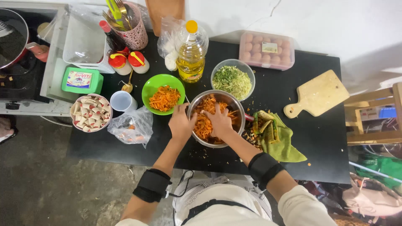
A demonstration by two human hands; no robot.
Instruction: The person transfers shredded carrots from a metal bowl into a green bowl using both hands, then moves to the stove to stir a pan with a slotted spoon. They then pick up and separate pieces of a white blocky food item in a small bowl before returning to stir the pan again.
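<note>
I see my right hand (220, 122) pressed, fingers spread, into shredded orange carrot (204, 124) inside the round steel bowl (193, 108) on the black desk (318, 134). My left hand (181, 124) grips the bowl's rim, just beside a green plastic bowl (150, 88) of carrot.

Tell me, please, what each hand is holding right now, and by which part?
The left hand grips the steel bowl by its near-left rim. The right hand is pressed down into the shredded carrot inside; whether its fingers grip any cannot be told.
</note>
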